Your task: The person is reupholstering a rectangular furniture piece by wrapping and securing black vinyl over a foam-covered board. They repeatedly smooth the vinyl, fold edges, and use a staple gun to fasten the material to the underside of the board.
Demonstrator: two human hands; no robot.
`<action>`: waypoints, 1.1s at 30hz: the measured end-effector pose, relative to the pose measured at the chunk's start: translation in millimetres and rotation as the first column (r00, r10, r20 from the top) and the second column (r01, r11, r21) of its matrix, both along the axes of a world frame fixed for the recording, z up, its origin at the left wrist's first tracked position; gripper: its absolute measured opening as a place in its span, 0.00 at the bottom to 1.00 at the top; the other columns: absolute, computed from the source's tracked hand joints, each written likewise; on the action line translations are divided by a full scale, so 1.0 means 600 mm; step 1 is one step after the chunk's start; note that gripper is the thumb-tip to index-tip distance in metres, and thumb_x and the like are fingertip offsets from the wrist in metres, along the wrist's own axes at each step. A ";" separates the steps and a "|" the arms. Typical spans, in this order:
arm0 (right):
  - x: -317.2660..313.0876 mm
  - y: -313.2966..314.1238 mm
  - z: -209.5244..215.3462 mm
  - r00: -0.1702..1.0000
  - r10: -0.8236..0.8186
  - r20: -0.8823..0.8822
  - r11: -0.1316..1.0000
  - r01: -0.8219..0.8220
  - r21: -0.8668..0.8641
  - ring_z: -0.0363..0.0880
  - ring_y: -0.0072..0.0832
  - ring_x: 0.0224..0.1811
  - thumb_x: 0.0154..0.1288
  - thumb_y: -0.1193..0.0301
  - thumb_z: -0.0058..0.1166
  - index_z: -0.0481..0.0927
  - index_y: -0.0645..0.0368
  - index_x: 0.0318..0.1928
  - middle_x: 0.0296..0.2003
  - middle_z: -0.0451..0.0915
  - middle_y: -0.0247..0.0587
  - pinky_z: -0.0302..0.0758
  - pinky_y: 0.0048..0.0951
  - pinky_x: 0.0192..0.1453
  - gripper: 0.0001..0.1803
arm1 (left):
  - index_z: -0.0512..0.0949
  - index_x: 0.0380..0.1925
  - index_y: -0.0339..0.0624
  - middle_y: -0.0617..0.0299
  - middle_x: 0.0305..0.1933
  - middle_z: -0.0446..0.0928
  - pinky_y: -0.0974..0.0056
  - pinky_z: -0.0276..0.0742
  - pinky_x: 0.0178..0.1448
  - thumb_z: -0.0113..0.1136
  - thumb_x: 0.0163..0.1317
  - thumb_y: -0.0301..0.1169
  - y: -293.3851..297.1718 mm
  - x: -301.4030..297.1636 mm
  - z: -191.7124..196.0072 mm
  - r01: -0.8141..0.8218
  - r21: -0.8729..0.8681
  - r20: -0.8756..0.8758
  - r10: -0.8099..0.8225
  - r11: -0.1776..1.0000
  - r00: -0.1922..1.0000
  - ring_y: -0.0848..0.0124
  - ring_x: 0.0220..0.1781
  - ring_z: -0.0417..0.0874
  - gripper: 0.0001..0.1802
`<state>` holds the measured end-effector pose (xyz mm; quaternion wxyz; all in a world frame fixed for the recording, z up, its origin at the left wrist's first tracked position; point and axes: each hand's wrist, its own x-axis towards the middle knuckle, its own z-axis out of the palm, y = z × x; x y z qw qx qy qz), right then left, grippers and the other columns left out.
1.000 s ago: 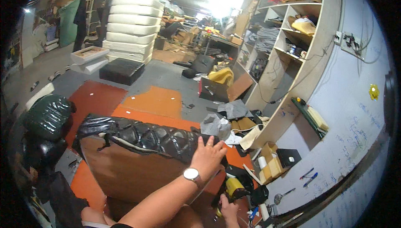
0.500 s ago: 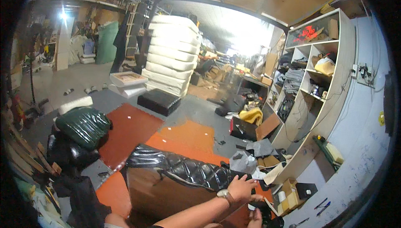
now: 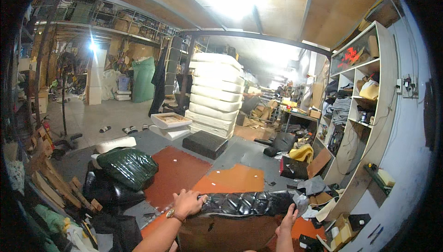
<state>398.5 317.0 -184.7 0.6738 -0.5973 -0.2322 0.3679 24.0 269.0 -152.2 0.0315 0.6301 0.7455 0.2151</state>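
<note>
Upright in front of me stands an upholstered furniture piece with a brown front face (image 3: 221, 233) and a black, shiny diamond-quilted cover (image 3: 251, 204) along its top. My left hand (image 3: 187, 204), with a watch on its wrist, is closed over the top left corner, fingers on the quilted cover. At the right end, my right hand (image 3: 287, 220) holds the side edge, thumb on the brown face and fingers pointing up. The lower part of the piece runs out of the picture.
Dark red (image 3: 175, 173) and orange sheets (image 3: 235, 178) lie on the floor ahead. A dark green cushion (image 3: 127, 168) rests on a black one at left. Stacked white foam blocks (image 3: 216, 97) stand beyond a black box (image 3: 205, 144). Shelving (image 3: 364, 109) lines the right wall, with scraps before it.
My left hand has gone from the right end of the piece to its top left corner. My right hand has risen from the lower right onto the side edge. The view has shifted.
</note>
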 end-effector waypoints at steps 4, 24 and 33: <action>-0.101 -0.070 -0.071 0.825 0.452 -0.340 0.889 -0.387 0.243 0.76 0.45 0.68 0.76 0.37 0.53 0.64 0.61 0.76 0.70 0.72 0.48 0.77 0.50 0.68 0.46 | 0.86 0.56 0.43 0.57 0.54 0.89 0.59 0.77 0.64 0.47 0.82 0.52 -0.006 -0.071 -0.068 0.224 0.180 0.522 -0.286 0.958 0.803 0.54 0.55 0.87 0.27; -0.330 -0.234 -0.036 0.495 0.794 0.354 0.595 -0.754 -0.279 0.70 0.19 0.27 0.76 0.48 0.63 0.83 0.64 0.22 0.22 0.77 0.27 0.71 0.34 0.31 0.32 | 0.85 0.60 0.36 0.64 0.53 0.87 0.65 0.77 0.64 0.51 0.83 0.48 -0.023 -0.045 -0.151 0.183 0.249 0.899 -0.297 0.951 0.321 0.75 0.55 0.82 0.26; -0.330 -0.264 -0.042 0.482 0.797 0.363 0.552 -0.826 -0.115 0.58 0.14 0.21 0.81 0.55 0.57 0.72 0.56 0.16 0.17 0.65 0.17 0.55 0.32 0.23 0.33 | 0.83 0.61 0.33 0.61 0.56 0.86 0.65 0.76 0.67 0.51 0.84 0.44 -0.038 -0.047 -0.136 0.189 0.303 0.901 -0.345 0.934 0.264 0.74 0.58 0.82 0.25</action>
